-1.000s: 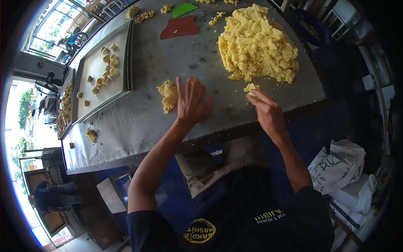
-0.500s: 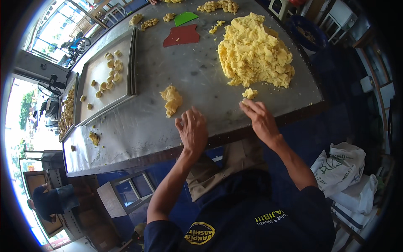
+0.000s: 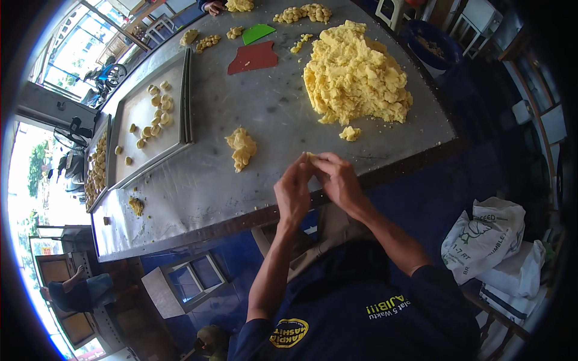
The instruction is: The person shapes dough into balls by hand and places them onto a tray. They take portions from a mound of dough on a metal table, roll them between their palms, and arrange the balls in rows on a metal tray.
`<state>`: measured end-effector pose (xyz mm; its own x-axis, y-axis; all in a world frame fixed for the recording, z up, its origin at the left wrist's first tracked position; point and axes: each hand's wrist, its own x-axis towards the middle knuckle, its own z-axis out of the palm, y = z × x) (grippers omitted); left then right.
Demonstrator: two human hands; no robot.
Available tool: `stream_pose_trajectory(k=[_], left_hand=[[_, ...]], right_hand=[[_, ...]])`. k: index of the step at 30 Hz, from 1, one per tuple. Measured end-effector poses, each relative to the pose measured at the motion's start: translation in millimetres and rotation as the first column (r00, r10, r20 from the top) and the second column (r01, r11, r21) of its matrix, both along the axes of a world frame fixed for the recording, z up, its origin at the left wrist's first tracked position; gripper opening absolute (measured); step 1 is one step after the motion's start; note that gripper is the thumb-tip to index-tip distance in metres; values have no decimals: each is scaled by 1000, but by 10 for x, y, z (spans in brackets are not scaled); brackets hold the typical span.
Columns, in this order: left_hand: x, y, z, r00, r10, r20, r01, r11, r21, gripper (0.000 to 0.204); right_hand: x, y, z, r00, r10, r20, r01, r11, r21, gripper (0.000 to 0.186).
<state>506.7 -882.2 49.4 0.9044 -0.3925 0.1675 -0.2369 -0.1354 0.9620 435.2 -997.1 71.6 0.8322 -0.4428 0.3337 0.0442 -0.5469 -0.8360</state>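
Observation:
My left hand [image 3: 292, 188] and my right hand [image 3: 338, 183] meet over the table's near edge, fingertips pressed together. A small piece of yellow dough [image 3: 310, 154] peeks out between them; the fingers hide the rest. Left of my hands lies a soft pale-yellow lump of dough [image 3: 241, 149]. Beyond my right hand sits a small yellow clump [image 3: 350, 133], just in front of a big crumbly yellow mound [image 3: 355, 75].
A tray [image 3: 127, 165] with small dough balls lies on the metal table [image 3: 205, 192], beside another fuller tray [image 3: 96, 174]. Red [image 3: 253, 58] and green [image 3: 257, 33] scrapers lie farther back. Another person's hand [image 3: 214, 8] shows at the far edge.
My hands were apart, the left near the pale dough lump and the right at the small yellow clump. Both have come together between those spots, fingers closed around a small piece.

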Motion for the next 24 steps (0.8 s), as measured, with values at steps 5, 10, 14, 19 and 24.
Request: stream_pose_trajectory(k=[5, 10, 14, 19, 24], left_hand=[[331, 88, 28, 977, -211, 27, 181, 893, 411, 18], [249, 126, -67, 982, -161, 102, 118, 933, 340, 26], [187, 97, -36, 974, -179, 140, 125, 938, 324, 26], [233, 197, -36, 975, -218, 50, 195, 938, 287, 19], [262, 176, -31, 930, -339, 143, 306, 929, 207, 21]], right_hand=[[-7, -32, 125, 989, 140, 46, -131, 978, -162, 25], [36, 114, 136, 998, 61, -17, -58, 985, 160, 25], [25, 220, 36, 997, 32, -71, -45, 979, -199, 22], [55, 21, 143, 992, 123, -35, -113, 971, 213, 32], [150, -103, -58, 973, 168, -156, -115, 946, 302, 42]])
